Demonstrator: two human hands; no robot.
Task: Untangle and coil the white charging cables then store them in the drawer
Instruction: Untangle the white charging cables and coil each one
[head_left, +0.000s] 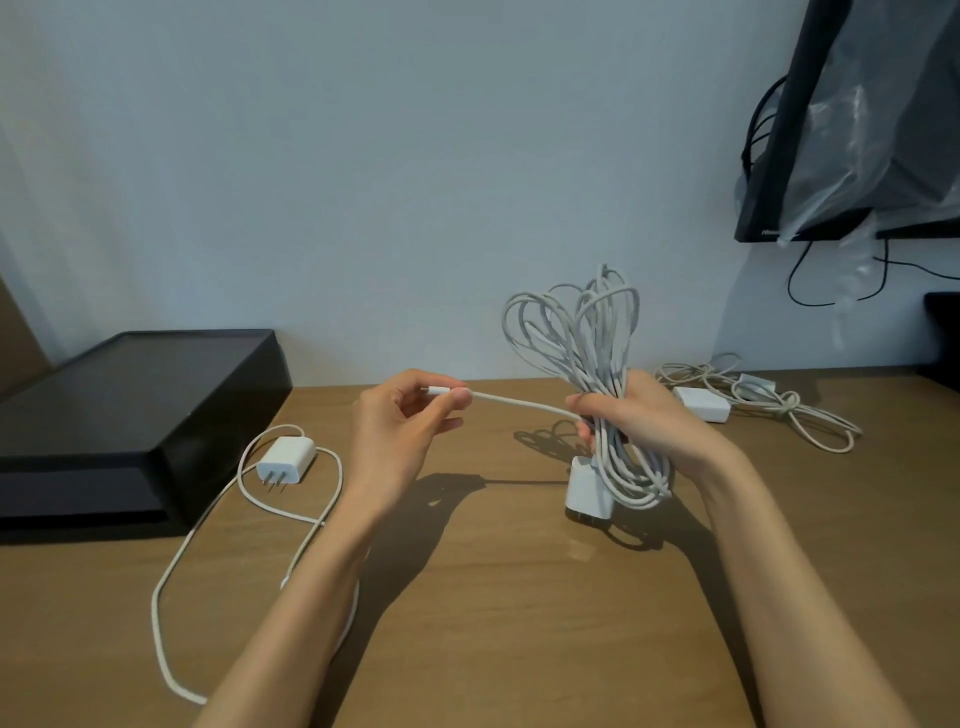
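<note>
Fingers of the right hand (654, 415) are curled round the waist of a coiled bundle (576, 332) of white cable. The squeeze sits at the middle, probably so that the loops cannot spring apart. The bundle's long axis runs nearly upright, leaning a little away from the person. One fan of loops stands above the fist and a shorter fan hangs below it. The white adapter (587, 491) dangles just under the grip, prongs down, close over the table (493, 597).

From the fist a free tail (524, 404) runs sideways, almost level and drawn straight, to the left hand (395, 431). That hand pinches the connector (439, 390) between thumb and forefinger, its tip pointing away from the bundle. Held taut like this, the tail looks ready to be wrapped round the waist to lock the coil, which I judge to be the step in hand.

Beyond the left hand a second charger (287, 460) lies flat on the table, its cable sprawled in loose open curves. Past the right hand, toward the wall, a third charger (702, 404) lies in a knotted heap. Both look uncoiled. Farthest from the grip, beyond the second charger, is a black box (130, 405); I cannot tell whether it is the drawer.
</note>
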